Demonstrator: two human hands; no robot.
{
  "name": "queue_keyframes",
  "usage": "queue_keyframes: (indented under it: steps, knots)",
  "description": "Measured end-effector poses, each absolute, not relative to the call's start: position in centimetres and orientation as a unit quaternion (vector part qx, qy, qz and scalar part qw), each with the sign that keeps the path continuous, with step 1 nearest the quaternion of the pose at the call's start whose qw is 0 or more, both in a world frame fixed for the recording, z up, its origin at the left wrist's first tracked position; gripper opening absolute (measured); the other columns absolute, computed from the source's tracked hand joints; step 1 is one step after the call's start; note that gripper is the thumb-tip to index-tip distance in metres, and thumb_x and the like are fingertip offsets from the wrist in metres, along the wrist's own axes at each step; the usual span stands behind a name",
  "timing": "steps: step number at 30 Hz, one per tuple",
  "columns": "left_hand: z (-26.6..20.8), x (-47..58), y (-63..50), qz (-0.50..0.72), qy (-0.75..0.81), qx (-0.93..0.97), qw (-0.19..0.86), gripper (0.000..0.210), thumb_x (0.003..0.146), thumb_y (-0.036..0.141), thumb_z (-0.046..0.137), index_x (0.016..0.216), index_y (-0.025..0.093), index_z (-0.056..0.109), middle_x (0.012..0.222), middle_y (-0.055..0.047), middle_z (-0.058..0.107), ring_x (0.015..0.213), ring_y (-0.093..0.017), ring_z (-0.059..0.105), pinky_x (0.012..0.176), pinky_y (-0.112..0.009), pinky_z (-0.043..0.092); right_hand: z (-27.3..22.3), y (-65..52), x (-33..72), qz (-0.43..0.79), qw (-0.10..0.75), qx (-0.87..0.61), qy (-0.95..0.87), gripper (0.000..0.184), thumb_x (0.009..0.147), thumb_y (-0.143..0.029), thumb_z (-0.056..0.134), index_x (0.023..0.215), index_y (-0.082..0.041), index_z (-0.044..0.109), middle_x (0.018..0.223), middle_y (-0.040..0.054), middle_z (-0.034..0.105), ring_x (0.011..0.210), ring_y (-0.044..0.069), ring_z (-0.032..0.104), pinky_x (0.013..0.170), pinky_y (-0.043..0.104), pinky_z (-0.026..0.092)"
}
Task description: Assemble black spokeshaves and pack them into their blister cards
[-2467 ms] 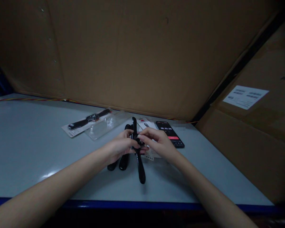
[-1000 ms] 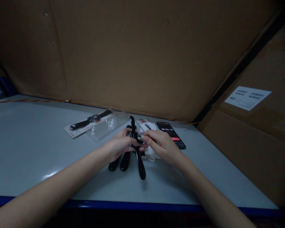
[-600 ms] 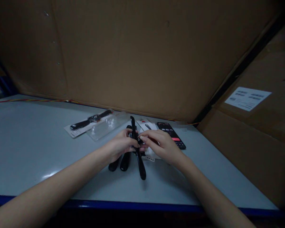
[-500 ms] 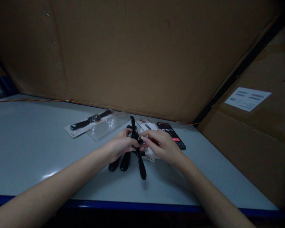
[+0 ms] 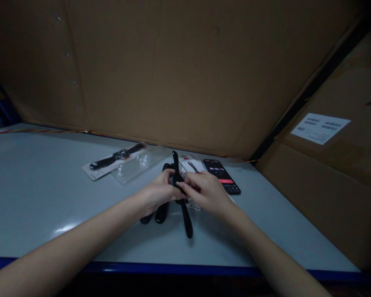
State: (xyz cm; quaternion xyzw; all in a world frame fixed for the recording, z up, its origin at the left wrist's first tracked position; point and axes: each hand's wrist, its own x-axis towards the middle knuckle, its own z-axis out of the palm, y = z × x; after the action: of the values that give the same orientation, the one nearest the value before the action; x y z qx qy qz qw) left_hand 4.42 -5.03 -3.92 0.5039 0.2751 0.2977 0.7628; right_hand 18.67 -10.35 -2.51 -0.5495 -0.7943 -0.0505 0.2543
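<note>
My left hand (image 5: 160,190) is closed around the middle of a black spokeshave (image 5: 187,218), a two-handled tool with long rounded handles. It is held up and tilted, one handle pointing away and the other toward me. My right hand (image 5: 205,189) is also closed at the tool's centre, thumb and fingers pressed on the middle part. The fingers hide most of that centre. Beneath and behind my left hand lie more black handles (image 5: 161,213) of the same shape. White printed cards (image 5: 188,164) lie partly under my right hand.
To the left lie a carded spokeshave (image 5: 117,156) and a clear plastic blister shell (image 5: 136,165). A phone (image 5: 219,175) with a running timer lies on the right. Cardboard (image 5: 160,74) walls the back of the grey table (image 5: 49,177), and a labelled carton (image 5: 324,165) stands right.
My right hand has shifted slightly left, its thumb now on the spokeshave's middle. The tool has turned a little, its near handle swinging slightly right. The phone timer has advanced.
</note>
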Motion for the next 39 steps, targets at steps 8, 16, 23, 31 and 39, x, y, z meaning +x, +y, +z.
queue_keyframes:
  steps: [8,16,23,31,39]
  knots:
    - [-4.0,4.5,-4.8,0.298,0.284,0.488,0.77,0.058,0.052,-0.009,0.056,0.103,0.014,0.04,0.086,-0.005,0.058,0.071,-0.017,0.063,0.076,-0.037,0.048,-1.9,-10.4,19.3,0.018,0.279,-0.517,-0.809,0.021,0.087,-0.023,0.04,0.079,-0.019,0.059,0.068,-0.0008,0.062,0.06,0.011,0.052,0.06,0.024,0.031]
    - [-2.7,4.3,-5.2,0.305,0.299,0.469,0.774,0.061,0.054,-0.013,0.05,0.107,0.014,0.036,0.086,-0.006,0.06,0.066,-0.015,0.064,0.073,-0.033,0.05,-2.0,-10.5,19.7,-0.059,0.26,-0.558,-0.786,0.014,0.083,-0.024,0.046,0.075,-0.019,0.056,0.056,-0.0022,0.056,0.055,0.013,0.045,0.058,0.025,0.028]
    - [-3.1,4.2,-5.0,0.308,0.295,0.498,0.755,0.058,0.053,-0.009,0.061,0.103,0.015,0.04,0.082,-0.003,0.059,0.072,-0.016,0.064,0.078,-0.036,0.049,-1.8,-10.6,19.5,0.002,0.265,-0.503,-0.823,0.02,0.084,-0.019,0.043,0.092,-0.021,0.061,0.078,0.0007,0.067,0.067,0.013,0.055,0.065,0.026,0.033]
    - [-3.5,4.2,-4.7,0.311,0.283,0.483,0.769,0.06,0.053,-0.008,0.063,0.102,0.015,0.038,0.085,-0.005,0.06,0.07,-0.017,0.065,0.078,-0.035,0.05,-1.8,-10.5,19.8,-0.051,0.252,-0.522,-0.813,0.018,0.084,-0.017,0.043,0.092,-0.021,0.059,0.077,0.0002,0.066,0.065,0.014,0.054,0.064,0.027,0.031]
    - [-3.2,4.3,-4.9,0.32,0.292,0.494,0.754,0.061,0.052,-0.006,0.063,0.103,0.016,0.039,0.083,-0.003,0.058,0.071,-0.016,0.063,0.076,-0.035,0.049,-1.8,-10.7,19.3,-0.074,0.243,-0.561,-0.788,0.011,0.083,-0.027,0.048,0.087,-0.019,0.055,0.059,-0.0014,0.056,0.056,0.015,0.046,0.06,0.027,0.03]
